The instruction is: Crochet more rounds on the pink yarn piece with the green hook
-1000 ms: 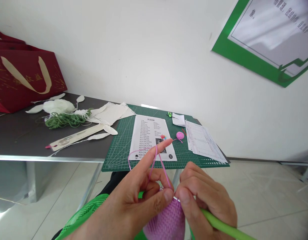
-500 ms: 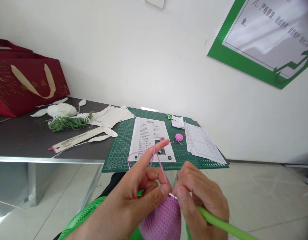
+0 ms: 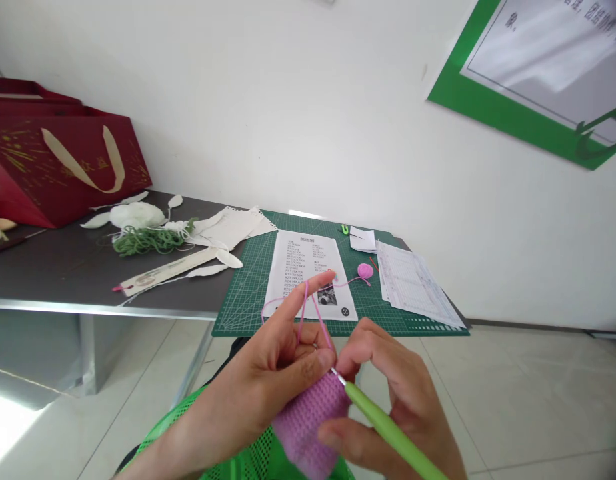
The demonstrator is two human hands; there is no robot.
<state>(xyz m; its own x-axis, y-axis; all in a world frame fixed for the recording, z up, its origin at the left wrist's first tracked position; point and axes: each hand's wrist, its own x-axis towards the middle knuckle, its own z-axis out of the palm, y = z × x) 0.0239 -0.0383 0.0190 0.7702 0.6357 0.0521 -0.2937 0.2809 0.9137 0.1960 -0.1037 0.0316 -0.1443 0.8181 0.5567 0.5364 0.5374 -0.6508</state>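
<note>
Fingers (image 3: 303, 307) grasping, left on pink crochet (image 3: 308, 420), right on green hook (image 3: 383, 420) (tip hidden)

Pink crochet fabric (image 3: 311, 420) slants down to the left, touching a green-handled, metal-tipped crochet hook (image 3: 388, 427)

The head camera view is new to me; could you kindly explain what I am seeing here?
This picture comes from a camera worn on a person's head, looking forward and down, so there is no machine, just two bare hands. The left hand grips a pink crocheted piece, with pink yarn looped over its raised index finger. The right hand holds a green-handled crochet hook, its tip at the piece's edge. Beyond them, a dark table carries a green cutting mat, with a printed sheet of rows, a small pink yarn ball and papers; a red gift bag stands at its far left.
</note>
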